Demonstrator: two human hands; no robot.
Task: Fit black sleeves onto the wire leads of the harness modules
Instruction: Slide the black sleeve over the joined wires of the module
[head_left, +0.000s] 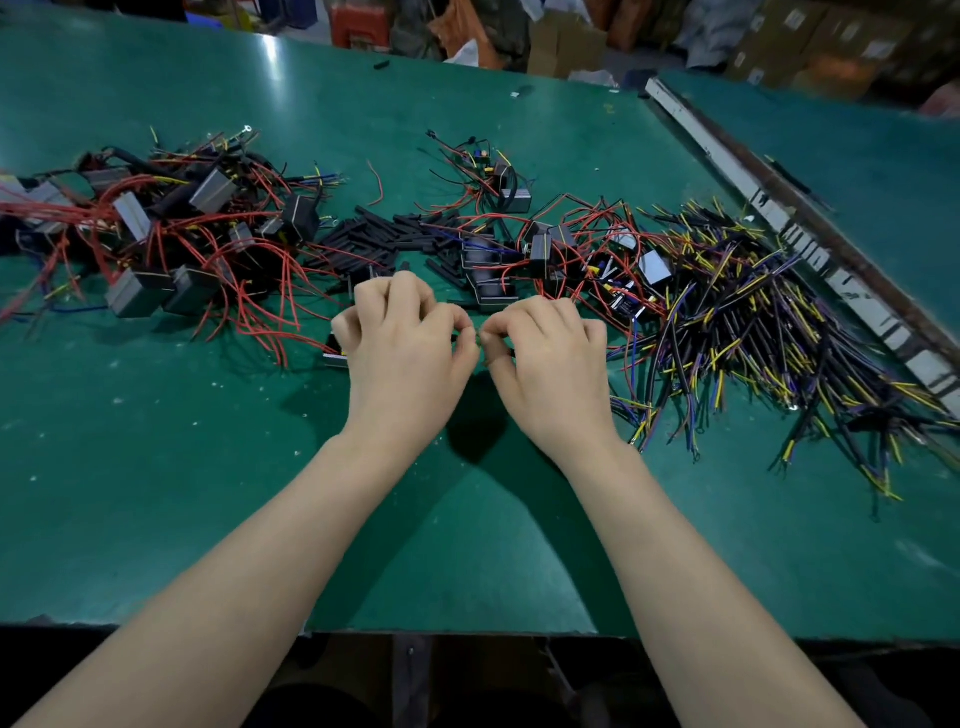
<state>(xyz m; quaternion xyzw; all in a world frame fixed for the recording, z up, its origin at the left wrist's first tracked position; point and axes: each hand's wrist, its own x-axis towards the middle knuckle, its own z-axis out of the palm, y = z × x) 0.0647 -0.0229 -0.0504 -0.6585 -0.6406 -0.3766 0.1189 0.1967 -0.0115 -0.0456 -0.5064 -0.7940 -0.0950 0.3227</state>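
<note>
**A:** What are the hands doing?

**B:** Both are curled over the green table (156, 467), fingertips nearly meeting. The left hand (405, 338) has a harness module (335, 353) poking out at its outer side, black with a pale edge. The right hand (550, 353) pinches something small and dark at thumb and forefinger; whether it is a sleeve or a lead, I cannot tell.

**A:** And the sleeves?

**B:** The loose black sleeves (374, 239) lie just beyond the left hand's knuckles, short matte tubes in a scattered heap. Beyond the right hand sit more modules (545, 249), dark boxes trailing red leads.

**A:** Room to move?

**B:** Outward of the left hand is a tangle of grey modules with red wires (156, 244). Outward of the right, a spread of black, yellow and purple wire bundles (753, 322), ending at a pale rail (727, 156). Bare table lies under both forearms, back to the near edge.
</note>
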